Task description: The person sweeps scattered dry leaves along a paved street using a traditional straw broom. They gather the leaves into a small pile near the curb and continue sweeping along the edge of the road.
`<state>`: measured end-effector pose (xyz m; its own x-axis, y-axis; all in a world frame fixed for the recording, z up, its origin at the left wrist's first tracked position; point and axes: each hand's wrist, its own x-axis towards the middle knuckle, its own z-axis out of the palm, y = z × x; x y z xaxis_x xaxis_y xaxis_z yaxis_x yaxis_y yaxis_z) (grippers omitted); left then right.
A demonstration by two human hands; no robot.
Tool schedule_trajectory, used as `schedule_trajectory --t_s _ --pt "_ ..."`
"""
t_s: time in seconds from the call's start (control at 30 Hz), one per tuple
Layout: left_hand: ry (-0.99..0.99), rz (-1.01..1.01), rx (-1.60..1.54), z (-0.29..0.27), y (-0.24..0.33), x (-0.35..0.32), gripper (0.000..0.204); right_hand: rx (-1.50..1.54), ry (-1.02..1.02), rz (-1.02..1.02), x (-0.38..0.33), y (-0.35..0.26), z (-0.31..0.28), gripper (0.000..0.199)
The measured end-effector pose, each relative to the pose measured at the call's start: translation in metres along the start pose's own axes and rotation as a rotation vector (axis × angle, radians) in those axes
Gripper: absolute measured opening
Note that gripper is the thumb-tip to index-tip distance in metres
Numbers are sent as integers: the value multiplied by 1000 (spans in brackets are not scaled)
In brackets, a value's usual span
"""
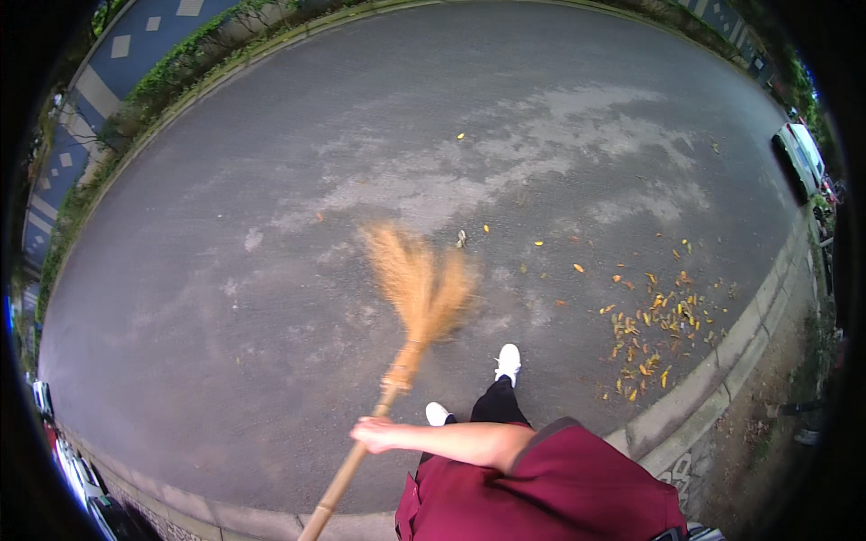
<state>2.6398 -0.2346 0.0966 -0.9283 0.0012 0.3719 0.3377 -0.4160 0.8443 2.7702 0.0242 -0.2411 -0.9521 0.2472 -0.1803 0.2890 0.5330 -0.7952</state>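
My right hand (374, 434) reaches across my body to the left and is closed around the bamboo handle of a broom (417, 311). Its bound neck lies just beyond my fist. The straw-coloured bristles fan out in two bunches over the asphalt ahead of my feet, smeared by motion; whether they touch the ground I cannot tell. The handle runs on past the lower left edge, where its end is hidden. My left hand is out of view. Beyond the bristle tips lies a small crumpled pale scrap (462, 239), with a few yellow leaves (538, 242) scattered near it.
A loose heap of yellow and brown leaves (663, 325) lies at the right, beside the stone curb (726, 374). My white shoes (508, 362) stand on the asphalt road (225, 361). A white car (801, 151) is at the far right; hedges (180, 68) line the far left.
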Motion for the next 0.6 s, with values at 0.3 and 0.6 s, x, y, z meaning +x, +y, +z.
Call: schedule_trajectory --t_s 0.3,0.6 --pt "-165 -511 -168 154 -166 -87 27 -13 200 751 -288 163 -109 18" --pt "-74 162 712 225 -79 -99 21 -92 222 407 -231 167 -257 16"
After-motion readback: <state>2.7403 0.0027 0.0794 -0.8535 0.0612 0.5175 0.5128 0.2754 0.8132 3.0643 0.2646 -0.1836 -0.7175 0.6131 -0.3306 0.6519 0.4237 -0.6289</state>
